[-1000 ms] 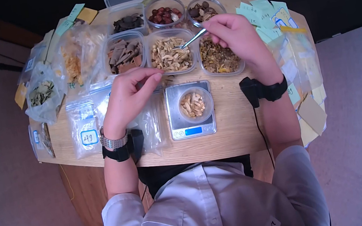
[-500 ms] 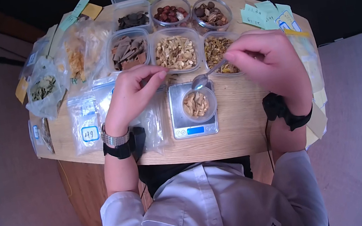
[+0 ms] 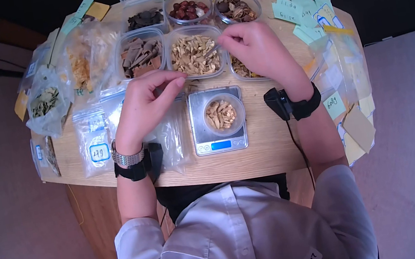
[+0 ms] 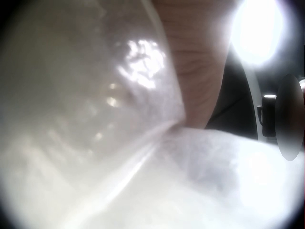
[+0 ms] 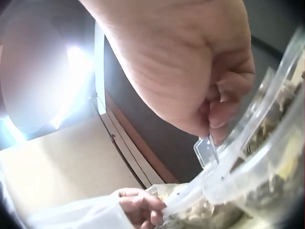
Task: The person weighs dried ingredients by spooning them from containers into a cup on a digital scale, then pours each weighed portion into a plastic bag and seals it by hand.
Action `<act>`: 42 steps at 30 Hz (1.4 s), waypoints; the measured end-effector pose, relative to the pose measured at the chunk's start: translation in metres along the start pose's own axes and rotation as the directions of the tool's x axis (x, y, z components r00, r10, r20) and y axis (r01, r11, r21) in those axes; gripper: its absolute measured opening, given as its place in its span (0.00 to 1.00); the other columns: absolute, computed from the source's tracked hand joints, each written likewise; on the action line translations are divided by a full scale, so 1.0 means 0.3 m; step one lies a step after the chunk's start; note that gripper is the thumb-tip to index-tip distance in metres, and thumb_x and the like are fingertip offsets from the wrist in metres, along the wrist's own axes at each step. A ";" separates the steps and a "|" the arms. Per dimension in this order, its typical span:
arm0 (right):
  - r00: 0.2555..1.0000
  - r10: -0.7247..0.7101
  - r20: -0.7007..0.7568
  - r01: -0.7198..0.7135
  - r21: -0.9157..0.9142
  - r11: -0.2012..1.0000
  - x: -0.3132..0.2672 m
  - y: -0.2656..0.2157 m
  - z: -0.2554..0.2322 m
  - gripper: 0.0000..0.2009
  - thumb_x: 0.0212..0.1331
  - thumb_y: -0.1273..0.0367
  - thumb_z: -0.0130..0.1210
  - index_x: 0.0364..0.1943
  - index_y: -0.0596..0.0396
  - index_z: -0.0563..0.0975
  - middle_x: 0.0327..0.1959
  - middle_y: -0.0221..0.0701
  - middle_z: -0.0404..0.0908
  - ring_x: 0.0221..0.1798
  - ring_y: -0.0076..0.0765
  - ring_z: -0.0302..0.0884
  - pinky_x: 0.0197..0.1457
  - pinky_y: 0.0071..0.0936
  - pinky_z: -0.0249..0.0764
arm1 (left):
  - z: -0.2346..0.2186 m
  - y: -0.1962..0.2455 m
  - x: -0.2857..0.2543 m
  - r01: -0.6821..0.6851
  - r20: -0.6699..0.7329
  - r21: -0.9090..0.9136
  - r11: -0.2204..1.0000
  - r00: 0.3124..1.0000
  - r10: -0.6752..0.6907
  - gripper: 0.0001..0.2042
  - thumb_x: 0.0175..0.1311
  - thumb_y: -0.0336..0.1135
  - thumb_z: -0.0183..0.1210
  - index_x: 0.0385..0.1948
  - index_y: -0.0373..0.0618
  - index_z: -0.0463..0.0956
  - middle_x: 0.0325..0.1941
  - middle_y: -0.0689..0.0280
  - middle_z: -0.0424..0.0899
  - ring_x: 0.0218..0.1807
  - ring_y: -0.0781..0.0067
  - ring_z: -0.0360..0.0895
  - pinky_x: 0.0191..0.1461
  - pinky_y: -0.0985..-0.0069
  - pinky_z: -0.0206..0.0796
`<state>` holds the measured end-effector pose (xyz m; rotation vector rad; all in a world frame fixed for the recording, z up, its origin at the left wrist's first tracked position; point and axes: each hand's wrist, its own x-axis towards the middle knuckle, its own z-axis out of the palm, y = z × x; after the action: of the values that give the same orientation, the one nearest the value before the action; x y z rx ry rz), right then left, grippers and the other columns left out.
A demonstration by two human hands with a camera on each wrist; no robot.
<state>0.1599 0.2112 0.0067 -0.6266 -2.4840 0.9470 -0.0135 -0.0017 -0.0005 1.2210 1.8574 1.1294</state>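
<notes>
My right hand pinches a metal spoon by its handle, its bowl end in among pale dried slices. These fill a square clear plastic container. At that container's front left corner, my left hand pinches the rim between thumb and forefinger. Its curled fingers also show beyond the container in the right wrist view. In front stands a digital scale bearing a small round plastic cup with similar slices. Plastic bag film fills much of the left wrist view.
Containers of brown bark pieces, dark pieces, red dried fruits, brown pods and yellowish herb surround it. Clear bags lie under the left forearm. Green paper notes lie at the right.
The spoon came back from the container to above the cup on the scale, then returned into the slices with my right hand. My left hand stayed at the container's rim.
</notes>
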 end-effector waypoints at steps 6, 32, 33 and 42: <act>0.981 0.161 0.105 -0.178 0.186 0.966 0.014 0.061 0.021 0.13 0.69 0.62 0.59 0.38 0.59 0.86 0.23 0.35 0.83 0.25 0.30 0.78 0.32 0.31 0.73 | 0.000 -0.001 0.001 0.005 0.004 -0.007 1.000 1.000 -0.005 0.11 0.72 0.34 0.63 0.49 0.38 0.86 0.38 0.67 0.88 0.39 0.82 0.80 0.44 0.82 0.72; 0.980 0.089 0.181 -0.150 0.360 0.921 -0.085 -0.161 -0.264 0.08 0.68 0.69 0.62 0.36 0.61 0.86 0.25 0.21 0.81 0.26 0.15 0.72 0.29 0.19 0.66 | -0.006 0.000 0.000 -0.038 -0.006 0.001 0.999 0.999 0.038 0.11 0.73 0.35 0.62 0.48 0.37 0.86 0.39 0.65 0.89 0.39 0.81 0.81 0.43 0.81 0.72; 0.976 0.001 0.219 -0.054 0.237 0.970 -0.088 -0.185 -0.280 0.07 0.65 0.71 0.62 0.35 0.62 0.85 0.25 0.27 0.83 0.27 0.19 0.75 0.30 0.22 0.68 | -0.007 0.000 0.000 -0.038 -0.002 0.008 0.999 0.999 0.038 0.12 0.73 0.35 0.62 0.48 0.37 0.86 0.39 0.65 0.89 0.39 0.81 0.81 0.43 0.81 0.72; 0.974 -0.152 -0.168 0.137 -0.094 0.986 -0.052 -0.149 -0.204 0.07 0.62 0.69 0.64 0.35 0.60 0.85 0.28 0.40 0.83 0.30 0.42 0.82 0.34 0.33 0.75 | -0.004 -0.002 -0.001 -0.035 0.001 0.002 0.999 0.999 0.035 0.12 0.73 0.35 0.62 0.48 0.36 0.86 0.40 0.64 0.89 0.40 0.80 0.82 0.44 0.80 0.73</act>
<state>0.1925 0.2044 0.0766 -0.5218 -2.3842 0.7073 -0.0145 -0.0025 -0.0005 1.2590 1.8435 1.1460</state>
